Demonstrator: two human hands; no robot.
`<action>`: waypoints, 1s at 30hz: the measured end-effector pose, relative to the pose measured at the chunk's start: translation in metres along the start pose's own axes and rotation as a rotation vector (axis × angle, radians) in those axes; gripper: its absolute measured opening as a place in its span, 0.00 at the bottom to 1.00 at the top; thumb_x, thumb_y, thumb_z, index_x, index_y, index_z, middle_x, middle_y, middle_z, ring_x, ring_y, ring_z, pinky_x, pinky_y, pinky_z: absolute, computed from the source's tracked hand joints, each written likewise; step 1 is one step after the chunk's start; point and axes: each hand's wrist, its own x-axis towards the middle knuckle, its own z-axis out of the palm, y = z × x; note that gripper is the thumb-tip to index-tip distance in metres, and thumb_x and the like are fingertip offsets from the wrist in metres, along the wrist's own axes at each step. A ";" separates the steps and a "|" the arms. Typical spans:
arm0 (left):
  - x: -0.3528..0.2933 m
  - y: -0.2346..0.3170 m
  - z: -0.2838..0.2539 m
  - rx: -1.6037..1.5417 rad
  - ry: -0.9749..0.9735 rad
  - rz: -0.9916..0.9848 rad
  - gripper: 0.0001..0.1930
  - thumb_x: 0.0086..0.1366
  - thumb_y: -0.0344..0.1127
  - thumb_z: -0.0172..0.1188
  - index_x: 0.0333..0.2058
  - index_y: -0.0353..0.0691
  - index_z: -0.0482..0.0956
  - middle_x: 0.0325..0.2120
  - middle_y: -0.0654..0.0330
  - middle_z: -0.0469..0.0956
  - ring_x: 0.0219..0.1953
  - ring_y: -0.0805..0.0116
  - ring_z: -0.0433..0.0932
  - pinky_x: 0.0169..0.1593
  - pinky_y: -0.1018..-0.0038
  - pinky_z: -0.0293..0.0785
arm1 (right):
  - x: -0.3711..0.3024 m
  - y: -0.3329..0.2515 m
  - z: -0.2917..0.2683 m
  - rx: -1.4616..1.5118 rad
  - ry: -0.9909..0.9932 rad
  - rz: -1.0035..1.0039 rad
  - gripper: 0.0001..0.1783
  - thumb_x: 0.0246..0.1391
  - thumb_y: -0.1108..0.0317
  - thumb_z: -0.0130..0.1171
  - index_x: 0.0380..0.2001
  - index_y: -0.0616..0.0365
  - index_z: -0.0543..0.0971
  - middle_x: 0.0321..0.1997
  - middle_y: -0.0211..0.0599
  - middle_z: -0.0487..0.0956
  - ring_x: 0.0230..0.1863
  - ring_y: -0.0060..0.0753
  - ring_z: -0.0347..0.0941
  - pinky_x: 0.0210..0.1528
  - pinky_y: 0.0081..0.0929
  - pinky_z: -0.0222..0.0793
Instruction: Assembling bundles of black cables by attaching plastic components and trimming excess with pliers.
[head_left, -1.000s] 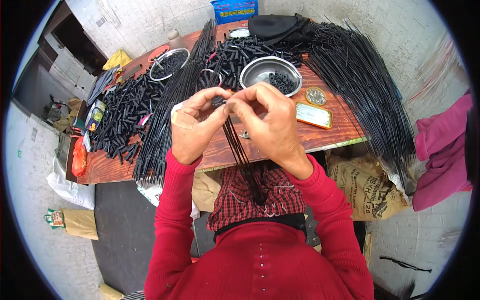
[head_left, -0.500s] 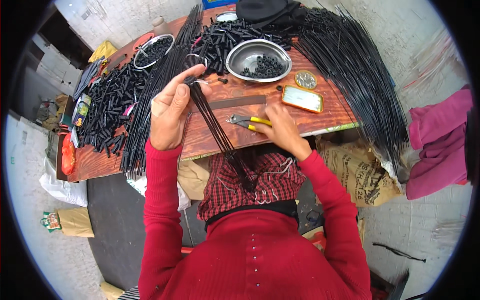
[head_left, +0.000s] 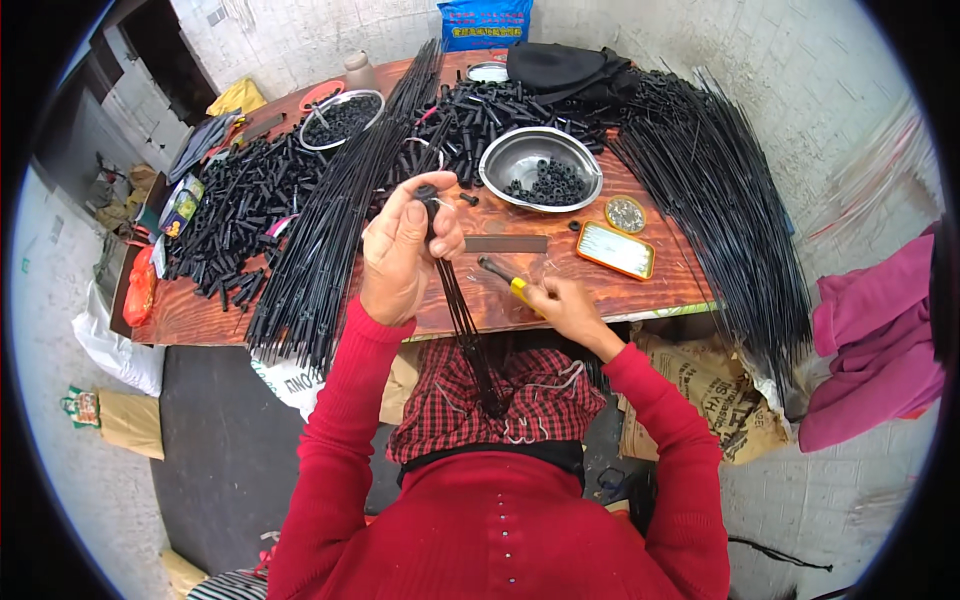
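Left hand (head_left: 405, 255) pinches the capped top of a thin, springy-looking rod bundle (head_left: 465, 320), while right hand (head_left: 560, 305) grips yellow-handled pliers (head_left: 505, 282) on the table (head_left: 600, 290).

I'm seeing my right hand (head_left: 562, 305) covering most of the pliers (head_left: 503, 278) at the table's (head_left: 640, 290) near edge. The rods' (head_left: 470, 335) lower ends are disappearing against my apron; the tin's (head_left: 615, 249) contents are reading too small.
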 end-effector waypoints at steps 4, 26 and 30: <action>-0.003 0.000 0.001 -0.015 0.006 0.014 0.26 0.69 0.45 0.50 0.56 0.29 0.62 0.30 0.64 0.67 0.26 0.78 0.62 0.33 0.79 0.62 | 0.012 -0.046 -0.064 1.027 -0.424 0.405 0.20 0.60 0.50 0.52 0.28 0.58 0.75 0.22 0.26 0.73 0.20 0.17 0.71 0.22 0.15 0.67; -0.017 0.001 0.007 0.413 0.005 0.122 0.18 0.73 0.44 0.42 0.47 0.33 0.68 0.23 0.68 0.66 0.21 0.83 0.58 0.25 0.84 0.55 | 0.054 -0.113 -0.172 0.548 -0.656 -0.087 0.18 0.64 0.54 0.48 0.38 0.60 0.74 0.21 0.22 0.68 0.20 0.12 0.63 0.21 0.15 0.61; -0.016 0.005 0.012 0.466 0.034 0.110 0.17 0.73 0.43 0.41 0.46 0.33 0.68 0.19 0.70 0.64 0.20 0.83 0.57 0.24 0.84 0.54 | 0.053 -0.117 -0.177 0.479 -0.629 -0.058 0.19 0.64 0.54 0.48 0.35 0.61 0.75 0.21 0.23 0.69 0.20 0.13 0.64 0.21 0.17 0.61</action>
